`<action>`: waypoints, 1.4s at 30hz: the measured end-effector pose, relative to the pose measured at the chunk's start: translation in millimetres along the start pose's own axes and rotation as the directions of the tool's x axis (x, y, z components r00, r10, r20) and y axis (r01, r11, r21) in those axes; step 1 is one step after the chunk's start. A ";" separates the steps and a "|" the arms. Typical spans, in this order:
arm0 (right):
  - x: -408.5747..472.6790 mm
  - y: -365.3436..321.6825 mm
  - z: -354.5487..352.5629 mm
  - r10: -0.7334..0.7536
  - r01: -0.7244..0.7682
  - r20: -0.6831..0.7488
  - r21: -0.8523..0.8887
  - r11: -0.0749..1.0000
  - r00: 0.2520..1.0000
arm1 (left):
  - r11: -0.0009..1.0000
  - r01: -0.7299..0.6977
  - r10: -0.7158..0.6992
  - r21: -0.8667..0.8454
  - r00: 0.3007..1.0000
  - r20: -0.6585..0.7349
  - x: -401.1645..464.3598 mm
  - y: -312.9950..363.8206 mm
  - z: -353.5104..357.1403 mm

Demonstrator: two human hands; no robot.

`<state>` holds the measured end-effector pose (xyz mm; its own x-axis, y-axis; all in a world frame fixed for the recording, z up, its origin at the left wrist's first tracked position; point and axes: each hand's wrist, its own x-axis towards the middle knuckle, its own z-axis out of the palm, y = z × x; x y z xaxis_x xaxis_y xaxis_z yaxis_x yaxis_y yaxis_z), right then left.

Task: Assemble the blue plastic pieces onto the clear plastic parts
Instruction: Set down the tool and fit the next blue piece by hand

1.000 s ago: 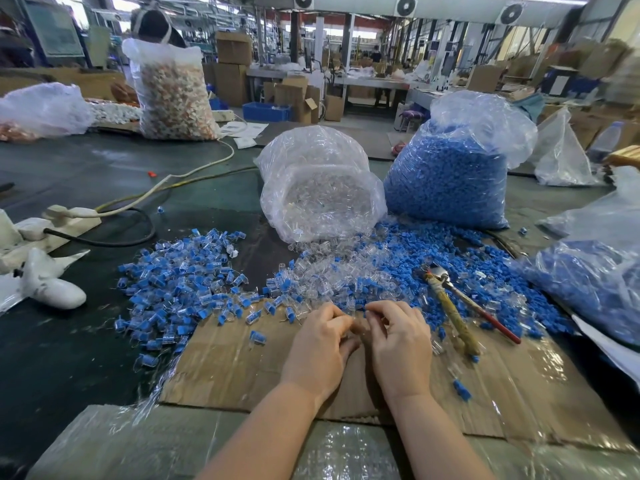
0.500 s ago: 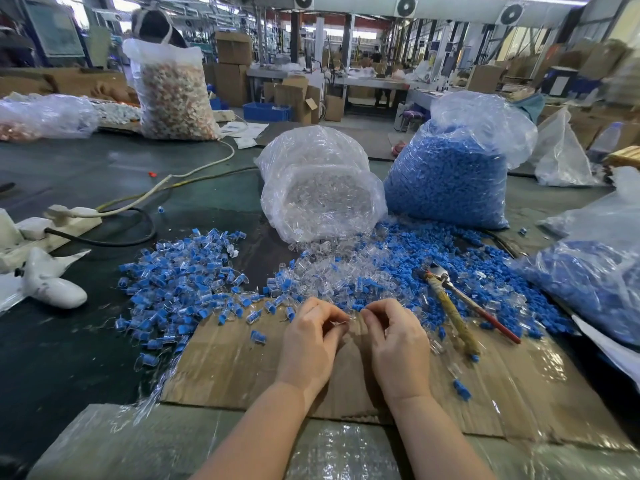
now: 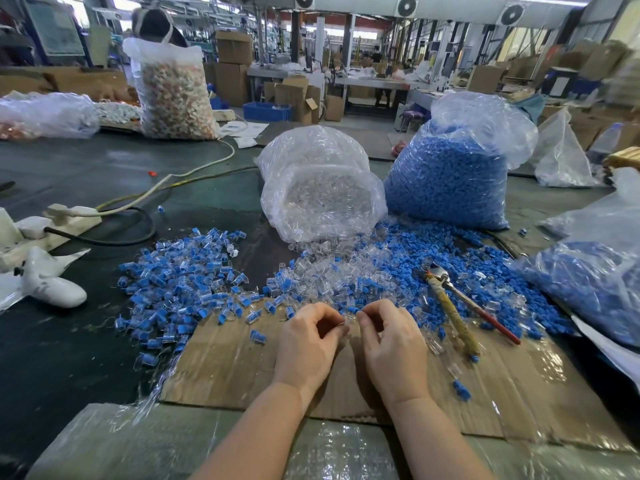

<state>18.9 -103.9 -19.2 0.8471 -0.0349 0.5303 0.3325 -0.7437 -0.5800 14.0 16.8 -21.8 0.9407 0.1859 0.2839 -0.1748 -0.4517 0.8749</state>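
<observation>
My left hand point(image 3: 306, 344) and my right hand point(image 3: 391, 344) meet over the cardboard sheet point(image 3: 221, 368), fingers curled toward each other. Between the fingertips they pinch a small clear plastic part point(image 3: 348, 322); whether a blue piece is in it is hidden by the fingers. Just beyond the hands lies a heap of loose clear parts point(image 3: 332, 271). Loose blue pieces point(image 3: 450, 261) spread to its right. A pile of assembled blue-and-clear parts point(image 3: 183, 282) lies to the left.
A bag of clear parts point(image 3: 322, 192) lies open at the back centre, a bag of blue pieces point(image 3: 450, 174) stands beside it, and another blue bag point(image 3: 592, 285) sits at right. Scissors-like tool point(image 3: 453, 306) lies right of my hands. A power strip and cables point(image 3: 69, 216) sit at left.
Both hands shifted slightly forward and the fingertips opened a small gap, with the clear part now showing between them. Piles and bags have not moved.
</observation>
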 end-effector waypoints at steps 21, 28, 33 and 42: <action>-1.7 0.4 2.9 -0.109 0.109 -0.008 -0.048 0.993 0.994 | 0.945 0.169 -0.147 -0.280 0.984 0.099 2.6 -4.1 0.8; -2.5 0.8 3.9 -0.115 0.116 0.021 -0.050 0.992 0.993 | 0.957 0.160 -0.123 -0.242 0.979 0.161 1.8 -5.1 -1.1; -1.8 -2.7 1.6 -0.162 0.161 0.010 0.021 0.987 0.987 | 0.934 0.181 -0.144 -0.307 0.980 0.138 2.7 -5.3 -0.5; 0.7 -2.9 -0.5 -0.218 0.212 0.066 0.090 0.973 0.974 | 0.919 0.171 -0.123 -0.356 0.981 0.152 4.1 -6.1 -0.1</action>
<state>18.4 -102.1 -16.8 0.7796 0.1724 0.6022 0.5405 -0.6710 -0.5076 18.9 20.4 -25.9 0.9883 0.1052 0.1106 -0.1034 -0.0721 0.9920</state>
